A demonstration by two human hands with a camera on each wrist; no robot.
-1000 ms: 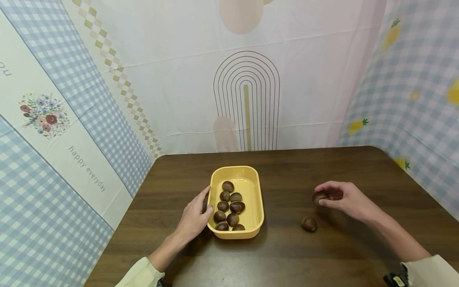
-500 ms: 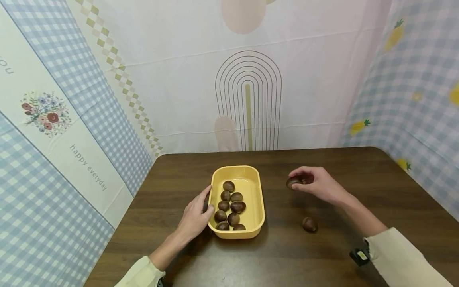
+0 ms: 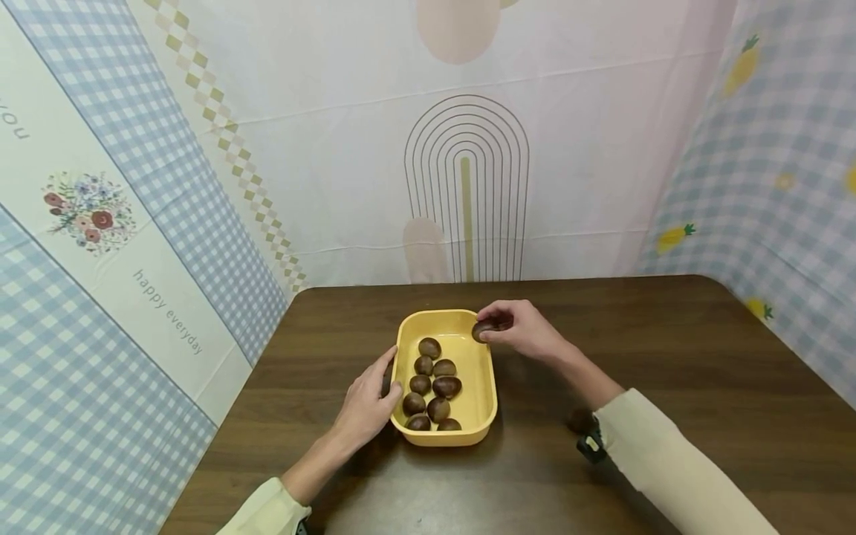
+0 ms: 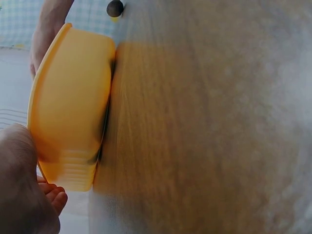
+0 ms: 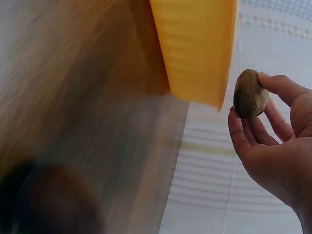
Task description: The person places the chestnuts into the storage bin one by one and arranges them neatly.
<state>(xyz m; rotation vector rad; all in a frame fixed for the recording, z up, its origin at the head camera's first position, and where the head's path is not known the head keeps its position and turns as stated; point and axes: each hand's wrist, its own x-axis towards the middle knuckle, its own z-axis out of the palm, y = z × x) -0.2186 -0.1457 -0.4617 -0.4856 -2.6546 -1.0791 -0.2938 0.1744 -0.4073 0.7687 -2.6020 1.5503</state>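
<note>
In the head view a yellow rectangular tub [image 3: 483,383] stands mid-table, with several brown chestnuts [image 3: 446,386] lying along its left half. My left hand [image 3: 364,401] grips the tub's left wall, thumb at the rim and fingers along the outside. At the far right corner, my right hand [image 3: 524,328] pinches a chestnut [image 3: 483,330] over the rim. The right wrist view shows that chestnut [image 5: 250,95] held between thumb and fingertips, just beside the tub's yellow wall [image 5: 200,53].
One more chestnut [image 3: 579,420] lies on the dark wooden table [image 3: 535,475], partly covered by the right wrist's strap [image 3: 591,447]. Patterned cloths [image 3: 575,148] hang behind the table and at both sides.
My right hand has carried its chestnut leftward from the right side of the table to the tub's far right corner. The left hand keeps its grip on the tub.
</note>
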